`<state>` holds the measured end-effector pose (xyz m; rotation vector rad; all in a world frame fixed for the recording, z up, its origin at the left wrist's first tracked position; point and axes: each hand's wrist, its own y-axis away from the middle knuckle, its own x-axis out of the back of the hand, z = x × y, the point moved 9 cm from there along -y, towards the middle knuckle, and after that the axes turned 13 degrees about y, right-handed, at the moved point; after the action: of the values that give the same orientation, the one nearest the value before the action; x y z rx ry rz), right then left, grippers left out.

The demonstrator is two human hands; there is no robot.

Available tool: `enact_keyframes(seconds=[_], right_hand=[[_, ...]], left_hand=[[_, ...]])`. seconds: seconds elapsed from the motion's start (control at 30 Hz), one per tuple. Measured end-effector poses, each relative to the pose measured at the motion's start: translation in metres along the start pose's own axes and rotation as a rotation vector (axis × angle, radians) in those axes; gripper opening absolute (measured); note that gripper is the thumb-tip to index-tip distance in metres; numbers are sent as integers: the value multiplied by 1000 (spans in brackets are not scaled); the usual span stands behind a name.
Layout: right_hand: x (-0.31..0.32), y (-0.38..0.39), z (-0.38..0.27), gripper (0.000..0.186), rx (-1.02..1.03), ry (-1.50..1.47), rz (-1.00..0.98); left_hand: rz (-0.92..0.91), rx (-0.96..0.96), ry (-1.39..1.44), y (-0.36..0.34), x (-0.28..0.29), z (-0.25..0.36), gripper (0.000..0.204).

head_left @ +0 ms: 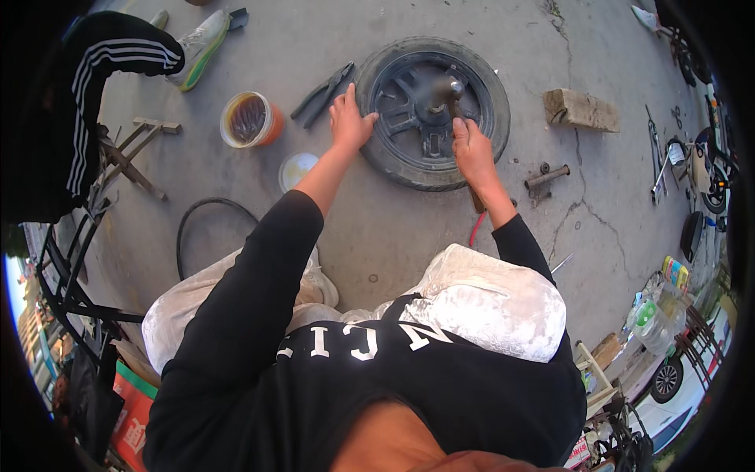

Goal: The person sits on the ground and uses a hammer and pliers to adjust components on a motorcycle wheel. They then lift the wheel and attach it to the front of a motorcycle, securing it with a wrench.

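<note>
A round black wheel of spoked metal with a rubber tyre lies flat on grey concrete, toward twelve o'clock from the seated person. The left hand is at the wheel's nine o'clock, fingers spread wide, with its thumb over the tyre's edge; from this hand, the hub lies at three o'clock. The right hand is closed around a wooden-handled, metal-headed hammer above the wheel's lower right. From this hand, the hub lies between ten and eleven o'clock. The hammer's head is near the hub; whether they touch, I cannot tell.

Around the wheel, dark-handled metal pliers lie between nine and ten o'clock, just beside the left hand. Farther out at nine stands an orange-tinted plastic tub with dark contents. A rough rectangular wooden block lies at three, and a rusty metal tube at four.
</note>
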<state>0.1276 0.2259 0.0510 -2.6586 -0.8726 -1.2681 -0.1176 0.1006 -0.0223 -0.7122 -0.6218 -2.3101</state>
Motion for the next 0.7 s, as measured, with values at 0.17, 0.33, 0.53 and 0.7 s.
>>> enact_keyframes(seconds=[0.17, 0.33, 0.53, 0.7], right_hand=[[1, -9, -28, 53, -283, -83, -324], [-14, -1, 3, 55, -164, -9, -150], [-6, 8, -2, 56, -106, 71, -73], [4, 0, -22, 59, -51, 27, -86]], left_hand=[[8, 44, -23, -4, 5, -7, 96], [-13, 59, -16, -4, 3, -8, 96], [8, 32, -23, -9, -1, -11, 94], [4, -88, -38, -20, 6, -17, 93]])
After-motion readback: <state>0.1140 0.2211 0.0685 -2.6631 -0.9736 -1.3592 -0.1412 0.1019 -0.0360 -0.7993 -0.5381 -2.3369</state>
